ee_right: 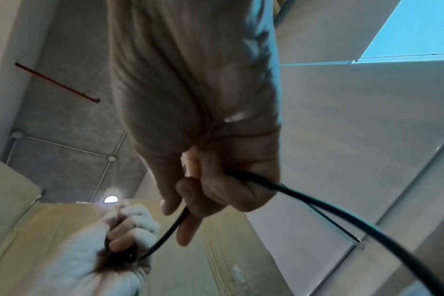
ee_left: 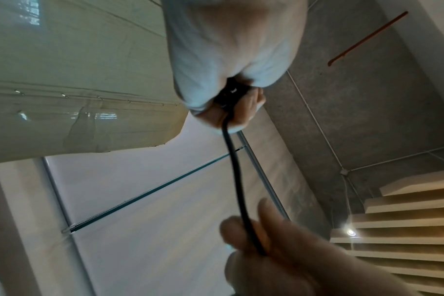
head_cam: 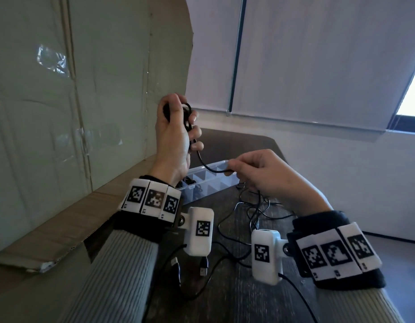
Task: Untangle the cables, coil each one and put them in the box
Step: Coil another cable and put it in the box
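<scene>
Black, thin and limp, the cable [head_cam: 203, 159] looks light and easy to loop, its coils clenched in the raised left hand [head_cam: 172, 134] while the right hand [head_cam: 260, 173] pinches the slack above the box [head_cam: 211, 183], best gripped near the coil.

The left hand [head_cam: 176, 134] grips a coiled black cable [head_cam: 203, 159]. The right hand [head_cam: 262, 173] pinches its loose run above the clear box [head_cam: 209, 183].
</scene>
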Demonstrator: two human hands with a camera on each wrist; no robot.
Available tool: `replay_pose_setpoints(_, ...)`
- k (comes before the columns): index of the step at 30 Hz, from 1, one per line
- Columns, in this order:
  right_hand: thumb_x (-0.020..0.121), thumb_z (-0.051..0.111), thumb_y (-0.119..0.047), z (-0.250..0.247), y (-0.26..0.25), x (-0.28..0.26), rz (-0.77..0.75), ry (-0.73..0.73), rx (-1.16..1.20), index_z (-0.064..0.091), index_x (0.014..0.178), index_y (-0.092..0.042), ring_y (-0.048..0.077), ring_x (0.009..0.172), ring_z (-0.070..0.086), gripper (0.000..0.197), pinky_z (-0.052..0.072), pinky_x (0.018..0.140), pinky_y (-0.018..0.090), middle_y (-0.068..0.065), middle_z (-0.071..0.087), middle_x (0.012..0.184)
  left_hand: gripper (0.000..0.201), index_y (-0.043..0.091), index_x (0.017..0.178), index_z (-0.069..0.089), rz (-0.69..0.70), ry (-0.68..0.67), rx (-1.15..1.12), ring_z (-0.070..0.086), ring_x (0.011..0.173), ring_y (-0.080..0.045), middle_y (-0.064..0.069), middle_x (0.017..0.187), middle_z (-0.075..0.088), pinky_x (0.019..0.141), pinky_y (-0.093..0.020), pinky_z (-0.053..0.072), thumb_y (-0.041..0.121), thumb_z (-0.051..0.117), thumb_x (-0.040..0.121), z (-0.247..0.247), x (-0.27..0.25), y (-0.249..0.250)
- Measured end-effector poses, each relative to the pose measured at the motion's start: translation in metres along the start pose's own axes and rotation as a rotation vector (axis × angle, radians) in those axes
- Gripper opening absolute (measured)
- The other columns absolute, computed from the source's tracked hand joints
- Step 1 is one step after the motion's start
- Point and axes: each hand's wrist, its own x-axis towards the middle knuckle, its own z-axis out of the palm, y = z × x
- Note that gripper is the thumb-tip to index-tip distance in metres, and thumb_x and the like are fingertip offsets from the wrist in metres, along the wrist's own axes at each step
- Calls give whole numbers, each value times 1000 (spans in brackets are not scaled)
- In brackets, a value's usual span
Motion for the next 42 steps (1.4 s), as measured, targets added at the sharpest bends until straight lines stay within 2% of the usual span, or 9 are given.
replay_pose_setpoints(3,92,63,-33,-3,-6,-6,-42,-38,-14,75,89,-16,2,51,56,21,44,49,17,-10,64,56,42,23,77,44,-43,-24,-72,22,43,-6,6,62,44,40,-14,17,53,24,98,0,0,0)
replay_pose_setpoints(6,88,69,-28,-3,-6,-5,-55,-22,-21,76,87,-19,22,79,69,12,55,80,35,4,76,85,48,21,72,44,-93,3,-138,23,40,-7,3,64,51,40,-13,17,56,23,97,-2,1,-1)
replay_pose_setpoints(14,92,63,-30,-6,-8,-8,-48,-59,-76,76,81,-21,8,47,32,19,31,50,17,-6,44,47,49,17,87,54,-132,35,-49,25,35,-6,5,47,42,36,-12,18,55,25,98,-6,4,-5)
replay_pose_setpoints(21,93,63,-20,-17,-20,-16,-202,-64,-91,75,82,-16,16,52,36,17,32,53,22,23,49,61,59,9,73,65,55,-427,943,48,41,-7,5,49,59,48,-18,39,46,30,100,-2,-8,-25)
replay_pose_setpoints(25,90,66,-11,-21,-14,-8,-261,164,-97,74,82,-17,8,48,46,13,40,54,14,-1,63,56,78,2,73,68,-117,-602,877,53,51,-15,-5,57,65,48,-20,40,58,18,94,5,-18,-28)
replay_pose_setpoints(28,85,68,-20,-25,-5,-4,-264,318,-69,74,82,-23,34,72,64,7,56,72,42,9,73,76,85,-10,86,64,-232,-704,824,49,50,-8,4,52,59,44,-19,32,66,25,83,9,-21,-24)
replay_pose_setpoints(31,84,67,-21,-27,-3,-4,-292,338,-60,74,81,-23,38,79,64,8,54,80,48,15,72,81,37,0,87,62,-241,-773,775,43,50,-4,12,51,50,48,-20,33,36,56,91,8,-21,-24)
replay_pose_setpoints(36,95,58,-13,-28,-2,0,-245,401,33,72,91,-14,-6,48,51,14,35,52,5,-20,59,54,26,6,81,56,-264,-616,429,65,66,-18,-5,64,59,65,-27,55,20,44,99,8,-15,-22)
replay_pose_setpoints(42,100,47,-12,-17,8,10,-110,331,39,69,110,-15,-2,42,41,24,29,53,16,-22,47,44,29,10,83,52,-235,-212,52,67,104,-26,-16,110,70,87,-43,55,25,38,102,9,-4,-20)
